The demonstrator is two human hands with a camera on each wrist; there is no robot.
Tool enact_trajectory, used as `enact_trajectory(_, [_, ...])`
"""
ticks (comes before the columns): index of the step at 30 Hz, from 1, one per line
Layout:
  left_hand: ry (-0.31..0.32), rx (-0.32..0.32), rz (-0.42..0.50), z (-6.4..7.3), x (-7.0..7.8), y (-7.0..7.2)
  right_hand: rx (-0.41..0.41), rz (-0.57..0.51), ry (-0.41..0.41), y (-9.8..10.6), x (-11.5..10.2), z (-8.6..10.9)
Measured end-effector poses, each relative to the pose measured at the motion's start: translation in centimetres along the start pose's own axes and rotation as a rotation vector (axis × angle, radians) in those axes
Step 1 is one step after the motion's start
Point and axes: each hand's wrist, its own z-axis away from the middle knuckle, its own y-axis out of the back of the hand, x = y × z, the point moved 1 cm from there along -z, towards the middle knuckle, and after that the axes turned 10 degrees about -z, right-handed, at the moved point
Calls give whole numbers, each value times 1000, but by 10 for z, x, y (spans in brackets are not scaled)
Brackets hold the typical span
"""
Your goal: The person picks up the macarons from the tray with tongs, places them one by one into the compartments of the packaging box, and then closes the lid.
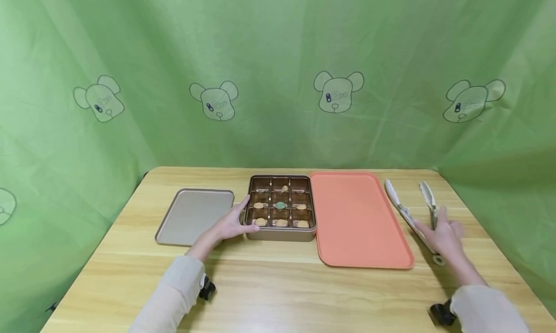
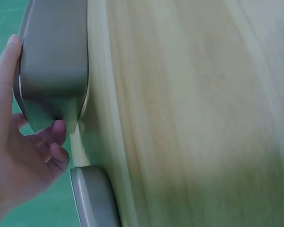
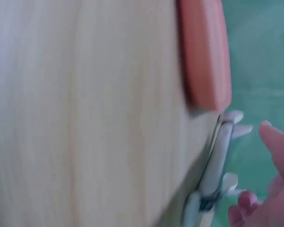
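Note:
A square brown tin [image 1: 282, 234] holds a divided insert with several round biscuits [image 1: 281, 223], one of them green [image 1: 280, 205]. My left hand [image 1: 232, 223] grips the tin's near left corner, thumb along the front and fingers at the left side. In the left wrist view that hand [image 2: 26, 151] has its thumb on the tin's rim [image 2: 20, 66] and its fingertips curled by the side wall. Metal tongs [image 1: 406, 217] lie spread apart on the right. Over them hovers my right hand [image 1: 447, 236], fingers loosely bent, apart from the tongs [image 3: 217, 163] in the right wrist view.
A flat grey-brown lid [image 1: 195, 217] lies left of the tin. An orange tray [image 1: 360, 217] sits between tin and tongs, its left edge close against the tin. Behind the wooden table [image 1: 269, 284] hangs a green curtain [image 1: 278, 140] printed with bear heads.

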Motion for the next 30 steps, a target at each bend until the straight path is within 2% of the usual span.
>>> enact_trajectory(4, [-14,-12,-22,-1,1,7,76,-76,209,-11,-24,2])
enact_trajectory(8, [-40,-17,11,1,0,17,55,-175,311,-26,-54,8])
enact_trajectory(13, [-32,26,22,12,-8,32,-41,-279,367,-45,-89,19])
enact_trajectory(22, [17,128,12,41,-34,52,-217,-376,332,-73,-137,31])
enact_trajectory(30, [39,171,-13,64,-57,72,-321,-442,316,-104,-167,36])
